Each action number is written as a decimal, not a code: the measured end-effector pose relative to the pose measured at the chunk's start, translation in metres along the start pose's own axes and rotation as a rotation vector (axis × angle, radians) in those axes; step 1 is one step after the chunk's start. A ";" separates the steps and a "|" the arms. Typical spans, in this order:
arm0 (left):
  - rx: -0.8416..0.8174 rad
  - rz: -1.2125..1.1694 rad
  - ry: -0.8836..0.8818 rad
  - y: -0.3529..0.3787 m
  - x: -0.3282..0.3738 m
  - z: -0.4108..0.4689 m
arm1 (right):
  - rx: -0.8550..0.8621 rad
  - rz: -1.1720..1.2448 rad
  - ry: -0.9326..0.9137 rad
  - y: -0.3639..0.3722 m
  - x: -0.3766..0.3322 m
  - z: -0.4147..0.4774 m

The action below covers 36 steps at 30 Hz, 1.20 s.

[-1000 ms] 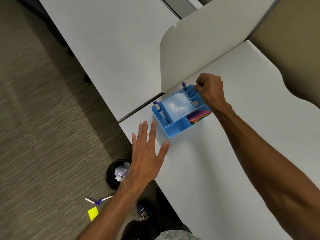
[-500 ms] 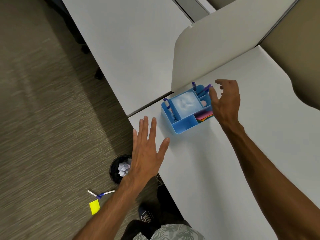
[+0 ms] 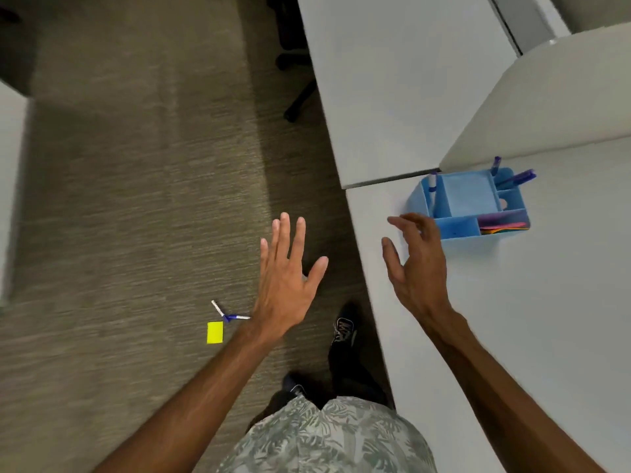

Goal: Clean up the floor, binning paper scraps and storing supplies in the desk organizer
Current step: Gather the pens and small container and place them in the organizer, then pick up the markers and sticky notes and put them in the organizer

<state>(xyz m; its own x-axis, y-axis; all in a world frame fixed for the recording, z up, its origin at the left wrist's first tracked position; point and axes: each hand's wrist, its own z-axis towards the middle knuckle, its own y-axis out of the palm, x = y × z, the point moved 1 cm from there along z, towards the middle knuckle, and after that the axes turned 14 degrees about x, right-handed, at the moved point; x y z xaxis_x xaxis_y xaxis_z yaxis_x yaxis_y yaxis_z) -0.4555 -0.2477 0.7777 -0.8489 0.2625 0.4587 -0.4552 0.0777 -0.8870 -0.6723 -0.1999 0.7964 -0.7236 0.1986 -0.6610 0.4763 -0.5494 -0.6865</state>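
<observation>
1. My left hand [image 3: 285, 281] hung over the floor [image 3: 136, 199] beside the desk [image 3: 546, 319], fingers spread wide and flat, holding nothing.
2. My right hand [image 3: 418, 264] hovered over the desk's near edge, fingers loosely curled and apart, also holding nothing; its fingertips were just beside the organizer [image 3: 459, 227], though I could not tell whether they touched it.
3. The organizer sat on the desk near the divider [image 3: 546, 107]. Markers [image 3: 515, 179] stood in its back slots, another marker [image 3: 432, 186] leaned in the left slot, and coloured paper [image 3: 503, 225] lay in the front right slot.
4. On the floor, two pens [image 3: 230, 315] lay crossed, one end hidden behind my left wrist, with a yellow note [image 3: 214, 332] just beside them.
5. My shoes [image 3: 343, 331] stood close to the desk edge.
</observation>
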 end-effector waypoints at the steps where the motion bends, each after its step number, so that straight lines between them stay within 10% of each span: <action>1: 0.020 0.000 -0.031 -0.008 -0.013 -0.012 | -0.030 0.017 -0.018 0.007 -0.011 -0.010; 21: 0.360 0.076 -0.525 -0.113 -0.211 -0.256 | -0.517 0.081 -0.443 0.119 -0.189 -0.198; 36: 0.367 0.093 -0.772 -0.082 -0.299 -0.256 | -0.879 0.021 -0.628 0.274 -0.225 -0.207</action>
<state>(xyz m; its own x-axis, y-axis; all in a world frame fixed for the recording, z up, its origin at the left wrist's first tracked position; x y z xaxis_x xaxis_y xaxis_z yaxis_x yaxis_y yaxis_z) -0.0960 -0.0866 0.6997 -0.7713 -0.4856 0.4114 -0.3200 -0.2630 -0.9102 -0.2755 -0.2273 0.6948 -0.7187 -0.3931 -0.5735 0.5025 0.2765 -0.8192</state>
